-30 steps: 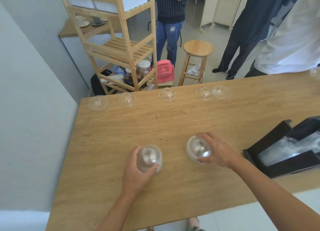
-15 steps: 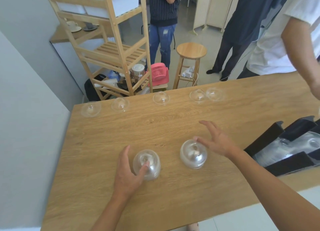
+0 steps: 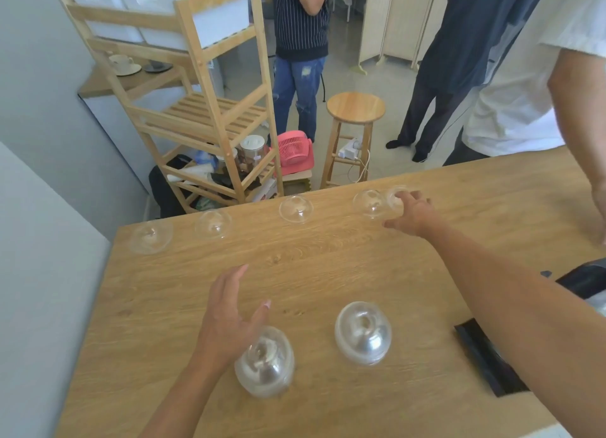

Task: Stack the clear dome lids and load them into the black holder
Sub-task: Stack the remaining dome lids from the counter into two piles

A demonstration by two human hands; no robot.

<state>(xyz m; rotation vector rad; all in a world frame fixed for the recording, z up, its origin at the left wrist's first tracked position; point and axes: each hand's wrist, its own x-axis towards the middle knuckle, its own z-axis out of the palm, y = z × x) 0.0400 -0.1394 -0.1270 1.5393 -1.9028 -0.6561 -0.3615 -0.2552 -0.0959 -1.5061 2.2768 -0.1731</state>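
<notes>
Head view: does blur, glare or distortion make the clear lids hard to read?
Head view: motion blur smears the left lid stack and the left hand by it; the right lid stack is sharper, with bright glare on its dome; the far lids look faint against the table; wide-angle distortion tilts the wooden rack.

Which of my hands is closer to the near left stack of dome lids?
Left. The left hand is right beside the left stack, at its far-left side, fingers spread. The right hand is stretched across the table to a single lid at the far edge.
</notes>
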